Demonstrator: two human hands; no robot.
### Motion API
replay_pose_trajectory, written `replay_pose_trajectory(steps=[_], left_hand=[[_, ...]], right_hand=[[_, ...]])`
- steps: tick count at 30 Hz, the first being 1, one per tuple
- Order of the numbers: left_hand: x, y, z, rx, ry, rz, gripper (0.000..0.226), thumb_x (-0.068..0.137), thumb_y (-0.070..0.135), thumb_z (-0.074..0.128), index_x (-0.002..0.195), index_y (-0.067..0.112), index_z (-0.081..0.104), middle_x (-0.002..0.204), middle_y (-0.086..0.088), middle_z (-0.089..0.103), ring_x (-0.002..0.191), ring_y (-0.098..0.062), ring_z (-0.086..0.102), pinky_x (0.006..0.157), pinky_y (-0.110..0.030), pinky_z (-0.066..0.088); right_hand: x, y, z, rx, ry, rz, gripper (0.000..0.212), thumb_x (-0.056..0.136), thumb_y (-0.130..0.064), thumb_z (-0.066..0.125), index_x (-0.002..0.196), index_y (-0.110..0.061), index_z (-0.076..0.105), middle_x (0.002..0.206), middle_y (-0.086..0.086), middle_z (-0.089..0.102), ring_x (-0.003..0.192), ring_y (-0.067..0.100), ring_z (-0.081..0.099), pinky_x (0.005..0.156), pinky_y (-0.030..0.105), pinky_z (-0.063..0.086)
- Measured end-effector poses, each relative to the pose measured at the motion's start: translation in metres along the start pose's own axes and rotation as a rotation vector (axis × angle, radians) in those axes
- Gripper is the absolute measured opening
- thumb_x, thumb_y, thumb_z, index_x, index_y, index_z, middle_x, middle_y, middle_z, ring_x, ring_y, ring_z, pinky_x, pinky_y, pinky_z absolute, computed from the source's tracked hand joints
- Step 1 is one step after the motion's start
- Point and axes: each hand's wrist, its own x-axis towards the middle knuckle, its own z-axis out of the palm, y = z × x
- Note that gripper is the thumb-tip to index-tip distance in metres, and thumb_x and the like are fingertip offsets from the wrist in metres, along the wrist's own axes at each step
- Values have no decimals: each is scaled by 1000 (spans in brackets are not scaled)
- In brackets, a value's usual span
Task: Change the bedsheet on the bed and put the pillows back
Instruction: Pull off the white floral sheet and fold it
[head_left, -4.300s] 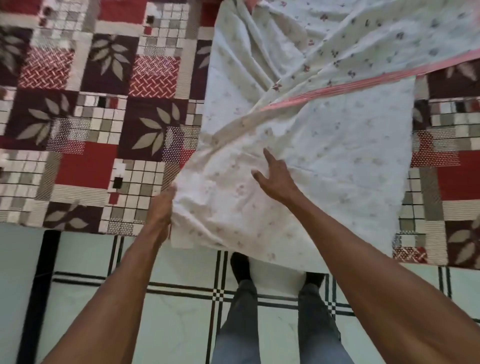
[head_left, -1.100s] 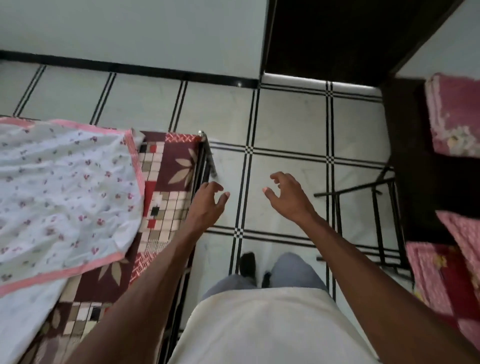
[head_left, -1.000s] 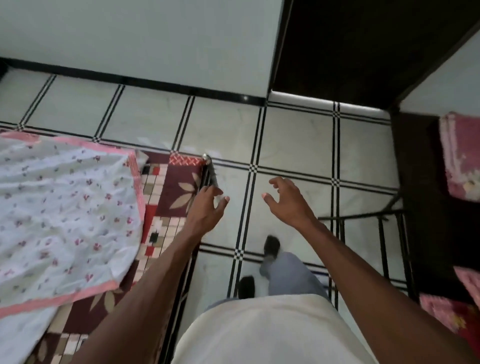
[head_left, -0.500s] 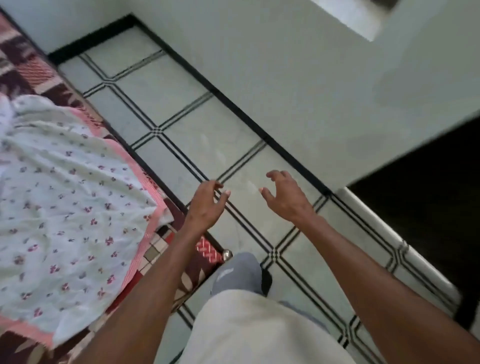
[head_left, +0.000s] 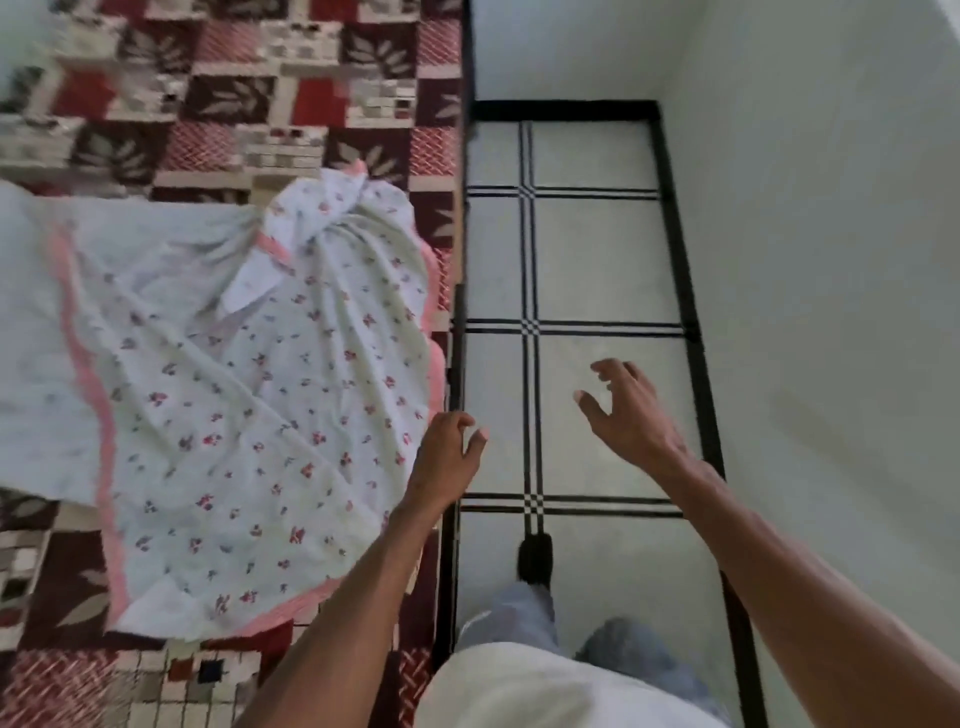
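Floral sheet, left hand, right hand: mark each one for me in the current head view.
Floral sheet (head_left: 270, 415): head view, on its creased middle.
Left hand (head_left: 447, 457): head view, on the back of the hand, fingers loosely curled, holding nothing.
Right hand (head_left: 631, 415): head view, on the back of the hand, over the floor.

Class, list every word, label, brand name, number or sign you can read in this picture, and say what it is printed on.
None: no readable text shows anywhere in the head view.
The floral sheet carries only small flower prints and a pink border.
The patchwork bed cover shows leaf and grid patterns, blurred, with no lettering.
The tiled floor and wall bear no signs or labels.
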Motion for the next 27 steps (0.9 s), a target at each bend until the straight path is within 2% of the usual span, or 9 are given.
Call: replay_pose_trajectory(steps=[3,8,13,17,18,22,27], left_hand=[[44,6,-27,-30,131,-84,26,101,29,62,119,11,63,116,-4,63,105,-18,62,90,-29,48],[112,9,-64,-84,290,-219,28,101,29,62,123,13,62,120,-5,64,110,-20,62,97,-36,52],[177,12,-97,-95,429,-408,34,101,35,61,127,13,61,123,-3,62,112,-18,61,96,-30,49],[229,7,-122,-150,489,-536,34,101,37,60,128,15,60,124,-3,61,114,-19,60,95,-28,44],[242,4,-129,-166,510,-562,34,101,36,61,127,14,60,124,-4,61,114,-20,60,94,-28,45],[296,-18,-163,-194,586,-617,33,100,34,62,126,13,60,125,-5,61,115,-21,61,97,-31,47],[363,-88,-192,-227,601,-661,35,100,32,62,127,11,59,128,-9,59,120,-27,58,99,-34,46]], right_hand=[[83,-31,-12,-22,-48,-118,53,97,-40,65,139,-11,53,136,13,57,120,32,60,100,45,51],[212,-98,-16,-85,-195,-310,53,99,-38,62,144,-11,49,142,12,53,123,30,57,101,39,48],[325,-171,-2,-120,-382,-471,52,98,-31,65,144,-15,49,144,11,53,129,29,54,105,45,50],[432,-205,38,-217,-533,-552,52,90,-54,56,133,-25,54,132,2,61,119,24,63,94,47,58],[456,-215,49,-236,-560,-574,53,91,-54,58,134,-25,53,132,2,60,119,23,62,95,47,57],[500,-286,66,-350,-618,-663,56,97,-38,63,145,-14,45,143,11,52,131,30,53,107,51,48],[577,-343,144,-394,-639,-735,63,97,-31,64,148,0,44,147,24,46,141,39,42,118,49,33]])
